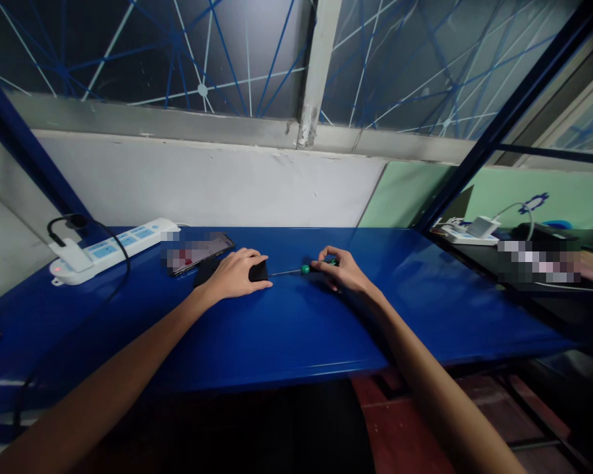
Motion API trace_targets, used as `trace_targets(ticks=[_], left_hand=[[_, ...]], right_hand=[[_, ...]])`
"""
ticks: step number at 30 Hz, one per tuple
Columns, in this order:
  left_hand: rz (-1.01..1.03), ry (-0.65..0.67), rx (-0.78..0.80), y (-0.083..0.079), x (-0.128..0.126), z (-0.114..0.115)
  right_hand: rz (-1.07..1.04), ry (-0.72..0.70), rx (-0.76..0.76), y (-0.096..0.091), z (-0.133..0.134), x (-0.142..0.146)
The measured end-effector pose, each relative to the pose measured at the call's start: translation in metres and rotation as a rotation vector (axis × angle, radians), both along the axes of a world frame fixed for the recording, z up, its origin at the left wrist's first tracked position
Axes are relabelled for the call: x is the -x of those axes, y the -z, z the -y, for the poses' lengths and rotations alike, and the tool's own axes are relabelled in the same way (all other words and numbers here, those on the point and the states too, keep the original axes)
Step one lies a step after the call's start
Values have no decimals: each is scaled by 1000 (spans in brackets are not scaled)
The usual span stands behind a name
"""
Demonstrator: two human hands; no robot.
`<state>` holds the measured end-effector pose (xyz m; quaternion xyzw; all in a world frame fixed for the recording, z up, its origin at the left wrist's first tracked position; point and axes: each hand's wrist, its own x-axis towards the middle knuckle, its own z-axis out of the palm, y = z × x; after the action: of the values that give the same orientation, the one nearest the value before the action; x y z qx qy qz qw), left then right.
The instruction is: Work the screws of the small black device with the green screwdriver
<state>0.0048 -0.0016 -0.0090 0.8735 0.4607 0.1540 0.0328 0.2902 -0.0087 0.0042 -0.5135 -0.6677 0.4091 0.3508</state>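
The left hand (pixel 237 273) hides most of a black object (pixel 257 270).

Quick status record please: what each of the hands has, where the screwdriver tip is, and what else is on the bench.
left hand: rests on a small black object, gripping it against the blue bench
right hand: closed around the green-handled screwdriver
screwdriver tip: pointing left at the black object; contact cannot be told
behind left hand: phone, lying flat
far left: white power strip with a plugged-in charger
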Motion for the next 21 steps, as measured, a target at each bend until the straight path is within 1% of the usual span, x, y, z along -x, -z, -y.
trace_targets(ticks=[2, 4, 6, 7, 8, 10, 12, 13, 15, 18, 19, 21], left_hand=[[-2, -1, 0, 0, 0, 0], [-1, 3, -5, 0, 0, 0], [2, 7, -9, 0, 1, 0], [2, 8, -10, 0, 1, -1], [2, 7, -10, 1, 1, -1], [1, 6, -8, 1, 1, -1], [3, 8, -5, 1, 1, -1], [4, 9, -1, 1, 1, -1], [3, 8, 3, 1, 1, 0], [1, 5, 5, 1, 0, 0], [3, 6, 6, 0, 0, 1], [8, 9, 8, -1, 0, 1]], right_hand=[[17, 41, -55, 1, 0, 1], [74, 92, -147, 3, -2, 2], [121, 85, -206, 5, -4, 1], [121, 59, -203, 5, -5, 1], [99, 24, -170, 5, -5, 0], [22, -42, -43, 4, -5, -2], [-40, -65, 71, 2, -5, -4], [-54, -64, 90, 2, -4, -5], [-35, -30, 35, 2, -5, -5], [127, 88, -134, 4, -6, -3], [182, 107, -174, 4, -6, -3], [214, 81, -206, 3, -5, -2]])
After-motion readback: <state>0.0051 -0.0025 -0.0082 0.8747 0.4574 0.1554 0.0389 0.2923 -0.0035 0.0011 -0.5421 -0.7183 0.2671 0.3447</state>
